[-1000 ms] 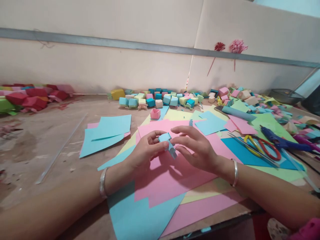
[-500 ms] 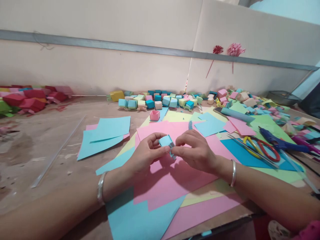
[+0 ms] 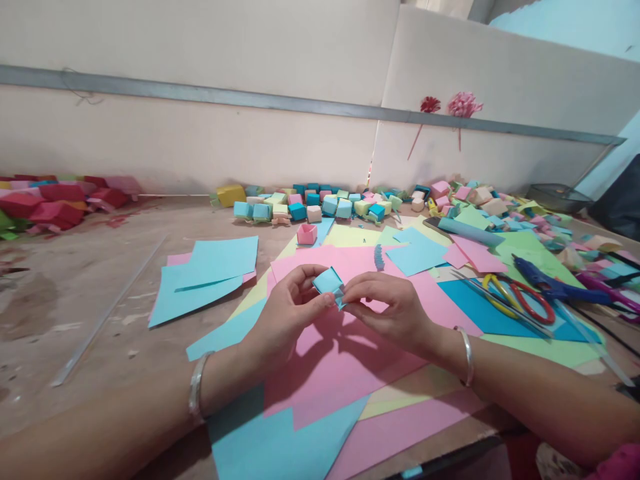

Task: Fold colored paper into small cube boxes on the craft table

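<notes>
A small light blue folded paper box point(image 3: 327, 283) is in my left hand point(image 3: 293, 310), with the thumb along its near side and the fingers behind it. My right hand point(image 3: 393, 307) pinches a small blue paper piece at the box's lower right corner; the thumb and fingertips partly hide it. Both hands are above a pink paper sheet point(image 3: 345, 373). A little pink paper box point(image 3: 307, 233) stands just beyond them, and a curled blue fringed paper strip point(image 3: 379, 257) lies behind my right hand.
Paper boxes point(image 3: 313, 200) line the wall, with a red heap point(image 3: 60, 203) at far left. Light blue sheets point(image 3: 220, 267) lie left. At right are scissors point(image 3: 530, 300), a blue glue gun point(image 3: 555, 283) and scattered paper pieces. A clear stick point(image 3: 110, 313) rests on the table.
The blue box is tilted differently in my left hand. My right fingers have straightened somewhat and shifted at its lower right corner. The whole view has moved slightly.
</notes>
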`<state>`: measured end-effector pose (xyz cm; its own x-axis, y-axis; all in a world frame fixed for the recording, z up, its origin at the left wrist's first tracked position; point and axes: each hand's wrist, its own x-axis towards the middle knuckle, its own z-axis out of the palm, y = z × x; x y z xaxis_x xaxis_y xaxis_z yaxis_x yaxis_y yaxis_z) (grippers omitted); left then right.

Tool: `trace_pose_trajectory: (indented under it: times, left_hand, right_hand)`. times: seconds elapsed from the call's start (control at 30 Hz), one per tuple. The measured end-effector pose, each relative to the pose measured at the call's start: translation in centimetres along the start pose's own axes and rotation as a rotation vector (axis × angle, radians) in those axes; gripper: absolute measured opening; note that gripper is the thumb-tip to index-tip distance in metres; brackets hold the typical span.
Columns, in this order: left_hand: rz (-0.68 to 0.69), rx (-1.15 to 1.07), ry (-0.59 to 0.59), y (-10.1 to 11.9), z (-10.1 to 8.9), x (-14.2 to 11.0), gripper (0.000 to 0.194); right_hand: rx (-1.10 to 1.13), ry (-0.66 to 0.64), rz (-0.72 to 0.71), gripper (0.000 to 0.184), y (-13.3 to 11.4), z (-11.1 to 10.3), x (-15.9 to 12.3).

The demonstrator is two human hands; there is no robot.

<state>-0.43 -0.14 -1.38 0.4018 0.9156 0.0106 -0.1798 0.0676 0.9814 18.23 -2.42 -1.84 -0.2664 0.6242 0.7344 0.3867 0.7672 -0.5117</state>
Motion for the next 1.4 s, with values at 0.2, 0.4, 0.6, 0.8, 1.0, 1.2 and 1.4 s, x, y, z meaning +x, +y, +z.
trace_pose_trajectory:
  times: [0.2, 0.4, 0.6, 0.8, 1.0, 1.2, 1.4]
  left_hand:
    - [0.014, 0.002, -0.001, 0.1, 0.1, 0.0, 0.039]
    - [0.029, 0.0, 0.003, 0.3, 0.4, -0.2, 0.038]
    - [0.03, -0.001, -0.013, 0.3, 0.5, -0.3, 0.038]
    - [0.014, 0.025, -0.002, 0.3, 0.4, -0.2, 0.038]
    - [0.018, 0.011, 0.016, 0.4, 0.6, -0.3, 0.04]
    - [0.012, 0.043, 0.014, 0.3, 0.5, -0.3, 0.042]
    - [0.032, 0.082, -0.009, 0.1, 0.4, -0.2, 0.037]
  right_hand:
    - [0.112, 0.008, 0.174, 0.009, 0.1, 0.4, -0.4]
    - [0.221, 0.04, 0.301, 0.003, 0.4, 0.8, -0.7]
    - [0.26, 0.058, 0.342, 0.003, 0.6, 1.0, -0.8]
    - [0.266, 0.097, 0.315, 0.002, 0.6, 1.1, -0.7]
    - [0.261, 0.104, 0.321, 0.006, 0.5, 1.2, -0.7]
    - [0.261, 0.115, 0.376, 0.02, 0.6, 1.4, -0.7]
    - [0.138, 0.119, 0.337, 0.021, 0.1, 1.3, -0.6]
